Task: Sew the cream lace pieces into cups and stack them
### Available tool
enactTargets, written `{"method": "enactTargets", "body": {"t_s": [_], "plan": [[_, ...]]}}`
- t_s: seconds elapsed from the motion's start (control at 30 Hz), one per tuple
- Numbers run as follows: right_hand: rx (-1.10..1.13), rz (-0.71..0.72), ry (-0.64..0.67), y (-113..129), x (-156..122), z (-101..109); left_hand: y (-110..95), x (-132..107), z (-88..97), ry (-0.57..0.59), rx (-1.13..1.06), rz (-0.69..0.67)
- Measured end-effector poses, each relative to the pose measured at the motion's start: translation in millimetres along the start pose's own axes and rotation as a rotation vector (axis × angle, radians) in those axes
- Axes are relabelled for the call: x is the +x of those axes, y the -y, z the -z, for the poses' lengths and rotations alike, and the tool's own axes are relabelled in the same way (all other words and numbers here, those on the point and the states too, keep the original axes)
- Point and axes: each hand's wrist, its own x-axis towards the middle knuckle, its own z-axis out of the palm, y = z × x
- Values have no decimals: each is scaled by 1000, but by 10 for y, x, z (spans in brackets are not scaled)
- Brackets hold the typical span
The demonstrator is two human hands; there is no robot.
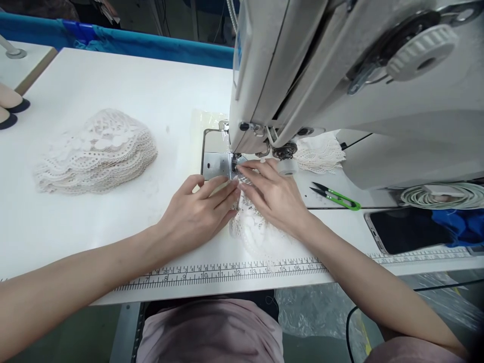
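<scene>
A white lace piece lies under the sewing machine's needle area and trails toward the table's front edge. My left hand is closed on its left edge, with the fingertips close in front of the presser foot. From the right, my right hand grips the same lace with bent fingers, the foremost tip beside the foot. Fingertips of both hands nearly meet there. The lace between and under the fingers is partly hidden. A metal needle plate shows left of the foot.
A stack of lace pieces lies at left, and more lace sits behind the machine head. Green thread snips, a phone and a tape coil are at right. A printed ruler runs along the front edge.
</scene>
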Motion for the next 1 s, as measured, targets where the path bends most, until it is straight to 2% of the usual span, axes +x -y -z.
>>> {"method": "enactTargets", "body": {"t_s": [0.13, 0.2, 0.33, 0.5, 0.7, 1.0], "plan": [[-244, -50, -88, -93, -19, 36, 10, 0, -12, 5, -7, 31], [-296, -54, -128, -130, -29, 69, 13, 3, -14, 3, -12, 44], [-235, 15, -152, -80, -53, 103, 8, 14, -9, 13, -54, 67], [-90, 92, -93, 61, -78, 49, 1, 22, -13, 19, -51, 94], [-218, 94, -53, 65, -109, 35, 0, 5, 7, 29, -18, 95], [-241, 88, -51, 11, -85, 1, -19, 30, 5, 30, 62, 91]]}}
